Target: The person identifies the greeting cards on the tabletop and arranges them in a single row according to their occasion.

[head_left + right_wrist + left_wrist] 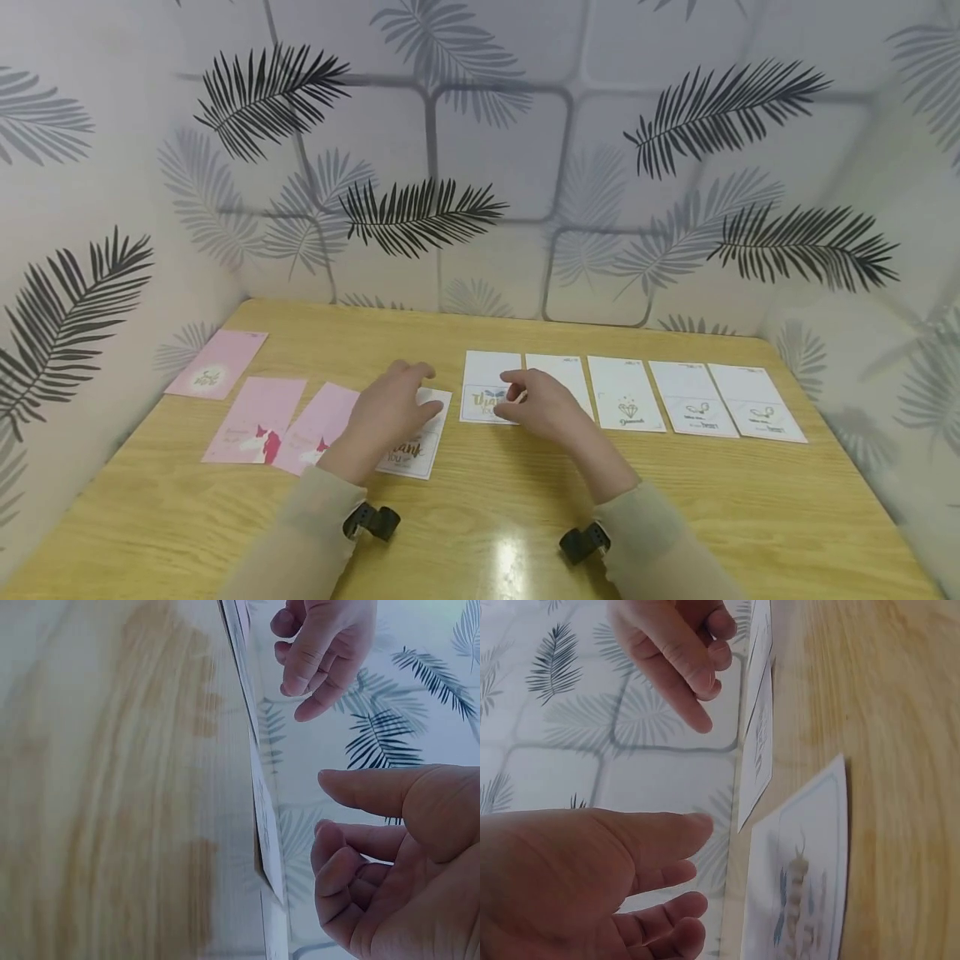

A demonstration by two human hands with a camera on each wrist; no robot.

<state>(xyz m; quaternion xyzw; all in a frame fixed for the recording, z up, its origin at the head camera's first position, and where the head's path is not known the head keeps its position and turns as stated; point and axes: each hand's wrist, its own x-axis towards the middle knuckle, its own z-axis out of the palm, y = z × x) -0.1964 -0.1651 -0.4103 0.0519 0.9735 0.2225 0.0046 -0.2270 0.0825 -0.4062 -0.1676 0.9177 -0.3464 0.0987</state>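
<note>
Yellow-brown wood-grained table [480,492], nothing gripped above it
A row of five white rectangular paper cards [626,383] lies to the right, three pink rectangular paper cards [262,408] to the left. The right hand [543,404], fingers loosely curled, thumb apart, hangs empty at the row's left end; the left hand [390,408], likewise empty with fingers slightly bent, hangs over a separate white bordered paper card [418,454]. To handle such thin stock well, a light edge pinch seems best (sliding could nudge the neighbours), squaring edges afterwards. The separate card and the row's leftmost read "Thank You", the middle one "Diamond", the two rightmost apparently "heart"; smaller script is illegible.
</note>
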